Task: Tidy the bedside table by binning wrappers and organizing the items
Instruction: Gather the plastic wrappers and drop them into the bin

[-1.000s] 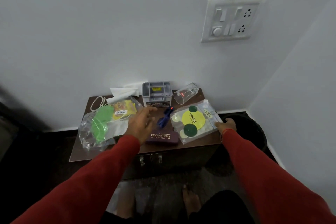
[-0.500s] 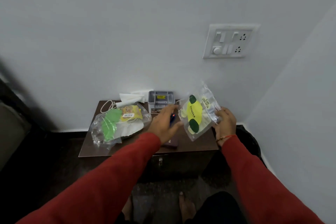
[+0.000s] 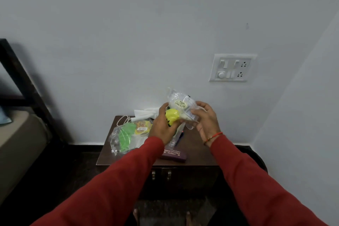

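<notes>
**Wrapper held above the bedside table**

Both hands hold a wrapper [image 3: 180, 109] in the air above the back of the bedside table [image 3: 197, 149], the left hand [image 3: 163, 126] on its left, the right hand [image 3: 206, 119] on its right. A second wrapper [image 3: 128, 134] lies on the table's left part. A spectacle case [image 3: 173, 155] lies at the front edge, a pen [image 3: 179, 138] just behind it. A switchboard [image 3: 232, 67] sits on the wall, up and to the right.
</notes>
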Available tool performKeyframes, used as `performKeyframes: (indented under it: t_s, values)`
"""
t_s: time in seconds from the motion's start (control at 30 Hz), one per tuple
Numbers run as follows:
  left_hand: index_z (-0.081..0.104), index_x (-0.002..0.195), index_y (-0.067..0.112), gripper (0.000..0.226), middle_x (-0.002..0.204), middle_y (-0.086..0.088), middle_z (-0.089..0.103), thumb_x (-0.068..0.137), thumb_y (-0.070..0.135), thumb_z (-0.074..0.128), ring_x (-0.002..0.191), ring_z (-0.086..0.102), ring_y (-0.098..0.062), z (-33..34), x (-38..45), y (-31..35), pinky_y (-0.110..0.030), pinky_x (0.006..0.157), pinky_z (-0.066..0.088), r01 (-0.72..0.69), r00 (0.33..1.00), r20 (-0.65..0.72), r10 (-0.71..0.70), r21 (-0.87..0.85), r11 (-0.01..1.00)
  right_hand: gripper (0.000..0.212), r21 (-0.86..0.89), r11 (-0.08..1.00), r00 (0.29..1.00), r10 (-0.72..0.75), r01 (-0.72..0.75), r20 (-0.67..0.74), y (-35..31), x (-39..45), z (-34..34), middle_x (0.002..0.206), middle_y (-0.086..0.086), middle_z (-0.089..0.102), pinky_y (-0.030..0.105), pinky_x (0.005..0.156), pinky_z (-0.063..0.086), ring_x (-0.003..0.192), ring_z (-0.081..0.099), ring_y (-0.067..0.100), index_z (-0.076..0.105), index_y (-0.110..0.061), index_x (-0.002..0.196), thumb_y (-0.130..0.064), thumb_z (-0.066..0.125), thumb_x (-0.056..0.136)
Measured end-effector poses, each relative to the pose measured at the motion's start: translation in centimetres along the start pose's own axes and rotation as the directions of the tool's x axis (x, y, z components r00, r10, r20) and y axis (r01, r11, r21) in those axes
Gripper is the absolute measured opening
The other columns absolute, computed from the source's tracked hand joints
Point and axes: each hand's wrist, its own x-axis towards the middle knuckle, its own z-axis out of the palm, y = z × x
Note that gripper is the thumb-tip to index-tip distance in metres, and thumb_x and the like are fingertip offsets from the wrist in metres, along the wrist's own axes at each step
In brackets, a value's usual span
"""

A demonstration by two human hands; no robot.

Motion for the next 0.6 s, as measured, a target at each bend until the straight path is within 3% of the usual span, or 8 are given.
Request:
performKeyframes:
  t_s: [0.1,0.17,0.23,0.3,0.4,0.47,0.53,0.6]
  values:
    - [0.049,0.129,0.035,0.047,0.103,-0.001,0.07,0.087,0.038,0.069,0.094,0.066,-0.025,-2.0,0.2,-0.9,-0.031,0.081,0.051,-0.013,0.998,-0.067,0.018,0.081,0.997,0.056,-0.35,0.931,0.992,-0.123,0.106,-0.028,1.5,-0.1,0.8,0.12,0.008,0.057,0.031,0.072,0.058,0.1,0.063,0.022,0.045,-0.029,0.133,-0.018,0.073,0.086]
    - [0.054,0.127,0.031,0.04,0.103,-0.002,0.071,0.089,0.033,0.068,0.094,0.066,-0.022,-2.9,0.1,-1.5,-0.027,0.079,0.049,-0.027,0.998,-0.06,0.032,0.08,0.996,0.081,-0.492,0.849,0.981,-0.169,0.192,0.092,2.9,-0.4,1.3,0.139,-0.001,0.044,0.033,0.089,0.054,0.114,0.058,0.018,0.029,-0.041,0.144,-0.032,0.078,0.08]
    - [0.056,0.128,0.028,0.039,0.105,-0.003,0.072,0.091,0.03,0.067,0.095,0.066,-0.021,-3.3,-0.2,-2.3,-0.03,0.082,0.052,-0.049,0.999,-0.006,0.049,0.081,0.996,0.091,-0.565,0.786,0.967,-0.167,0.25,0.194,4.2,-0.6,2.1,0.146,-0.008,0.036,0.035,0.096,0.051,0.118,0.056,0.016,0.024,-0.044,0.147,-0.034,0.081,0.076]
    - [0.055,0.131,0.026,0.04,0.107,-0.003,0.071,0.092,0.027,0.066,0.097,0.067,-0.02,-3.4,-0.4,-3.2,-0.032,0.085,0.053,-0.05,0.998,0.039,0.048,0.071,0.996,0.074,-0.549,0.809,0.975,-0.127,0.208,0.182,5.1,-0.4,2.8,0.14,-0.006,0.049,0.041,0.094,0.055,0.11,0.064,0.019,0.043,-0.034,0.138,-0.027,0.082,0.076]
    - [0.049,0.134,0.028,0.054,0.099,0.004,0.069,0.086,0.032,0.073,0.082,0.066,-0.007,-3.7,-0.8,-4.4,-0.021,0.072,0.049,0.019,0.998,0.062,-0.018,-0.016,1.0,0.03,-0.44,0.893,0.995,-0.087,0.098,0.045,6.3,0.5,3.6,0.108,0.019,0.07,0.052,0.08,0.06,0.092,0.071,0.033,0.062,-0.004,0.1,-0.015,0.08,0.078]
    - [0.045,0.136,0.032,0.066,0.099,0.008,0.066,0.079,0.042,0.079,0.079,0.064,0.002,-4.3,-1.0,-5.5,-0.014,0.069,0.049,0.087,0.991,0.103,-0.081,-0.059,0.994,0.014,-0.292,0.955,0.998,-0.052,0.044,-0.02,6.8,1.4,3.7,0.099,0.022,0.07,0.044,0.07,0.063,0.087,0.071,0.033,0.063,-0.004,0.088,-0.007,0.075,0.082]
    - [0.053,0.129,0.033,0.062,0.101,0.013,0.066,0.075,0.045,0.08,0.092,0.065,0.004,-5.2,-1.1,-6.9,-0.008,0.075,0.047,0.14,0.986,0.099,-0.137,-0.027,0.99,0.009,-0.198,0.98,0.998,-0.029,0.019,-0.05,7.3,2.1,3.7,0.091,0.015,0.071,0.038,0.067,0.063,0.088,0.07,0.031,0.065,-0.008,0.087,-0.003,0.072,0.084]
    - [0.064,0.118,0.03,0.047,0.103,0.009,0.07,0.076,0.048,0.078,0.101,0.065,-0.009,-6.1,-1.1,-8.5,-0.02,0.083,0.05,0.17,0.983,0.064,-0.172,0.036,0.985,0.013,-0.175,0.984,0.999,0.01,-0.018,-0.046,8.2,2.5,3.8,0.094,0.016,0.07,0.039,0.071,0.063,0.09,0.07,0.032,0.066,-0.006,0.095,-0.003,0.072,0.084]
